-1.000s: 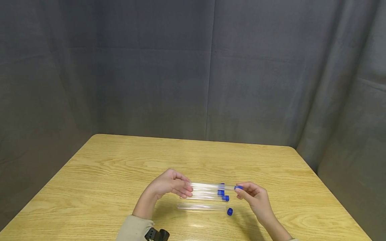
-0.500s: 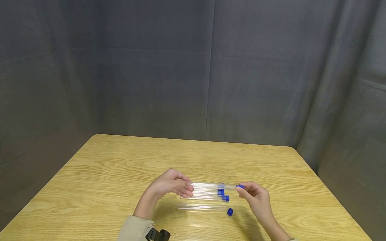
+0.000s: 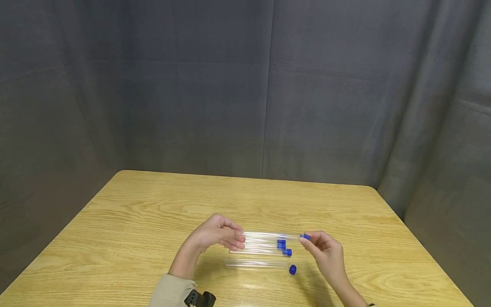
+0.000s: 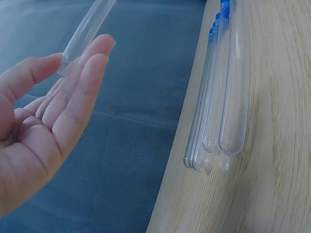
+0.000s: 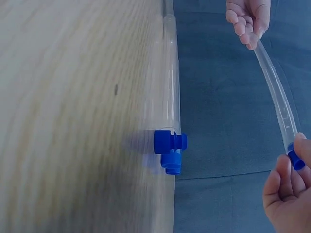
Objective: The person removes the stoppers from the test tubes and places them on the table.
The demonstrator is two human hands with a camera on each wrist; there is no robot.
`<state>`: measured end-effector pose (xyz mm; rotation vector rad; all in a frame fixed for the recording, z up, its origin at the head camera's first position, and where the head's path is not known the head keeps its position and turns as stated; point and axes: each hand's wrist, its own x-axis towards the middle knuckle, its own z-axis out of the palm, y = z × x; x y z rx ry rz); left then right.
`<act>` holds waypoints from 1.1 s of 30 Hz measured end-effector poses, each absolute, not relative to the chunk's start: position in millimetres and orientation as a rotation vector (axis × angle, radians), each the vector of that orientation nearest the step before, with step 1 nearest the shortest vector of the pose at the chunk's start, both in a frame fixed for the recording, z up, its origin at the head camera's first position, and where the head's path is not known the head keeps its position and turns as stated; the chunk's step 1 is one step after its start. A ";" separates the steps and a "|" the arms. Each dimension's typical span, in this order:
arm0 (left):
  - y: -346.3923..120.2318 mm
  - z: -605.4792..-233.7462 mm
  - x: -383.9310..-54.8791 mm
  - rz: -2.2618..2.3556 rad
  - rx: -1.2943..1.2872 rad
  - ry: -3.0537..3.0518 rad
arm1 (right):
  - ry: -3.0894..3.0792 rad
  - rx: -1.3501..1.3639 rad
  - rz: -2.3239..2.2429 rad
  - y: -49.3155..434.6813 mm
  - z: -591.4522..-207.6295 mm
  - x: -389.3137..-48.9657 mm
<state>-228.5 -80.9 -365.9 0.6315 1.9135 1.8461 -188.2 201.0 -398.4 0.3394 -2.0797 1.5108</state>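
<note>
"What lies on the surface (image 3: 153, 221)?"

"Capped tubes (image 3: 261, 252), side by side, capped ends right. Nearer, an uncapped tube (image 3: 255, 264), with a loose cap (image 3: 293, 269) just to its right."

"And above?"

"A held tube (image 3: 270, 235), between left grip (image 3: 215, 233) and right grip (image 3: 326, 252)."

"Behind the surface?"

"A curtain (image 3: 211, 106)."

Lt wood-grain tbl (image 3: 307, 204), rounded far corners; dk grey curtain (image 3: 199, 94) behind & both sides, folds at R.

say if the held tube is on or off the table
Off: both wrist views show the tube against the dark curtain, clear of the table.
</note>
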 end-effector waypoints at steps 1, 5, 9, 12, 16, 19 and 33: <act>-81.2 -365.8 -228.6 1.846 0.634 1.915 | -2.075 0.350 1.518 201.0 -398.2 -188.3; -82.6 -365.4 -228.8 1.842 0.638 1.906 | -2.070 0.383 1.581 202.8 -399.2 -189.2; -83.8 -365.0 -229.0 1.839 0.634 1.900 | -2.101 0.384 1.638 205.7 -401.9 -189.8; -84.4 -365.0 -228.9 1.839 0.635 1.900 | -2.123 0.387 1.664 206.8 -403.0 -189.7; -84.9 -365.5 -228.9 1.844 0.639 1.893 | -2.127 0.393 1.700 207.0 -403.4 -189.7; -85.2 -366.2 -229.3 1.845 0.637 1.891 | -2.122 0.391 1.726 207.1 -403.9 -189.5; -87.1 -368.4 -230.9 1.855 0.643 1.875 | -2.132 0.398 1.787 207.2 -401.5 -187.5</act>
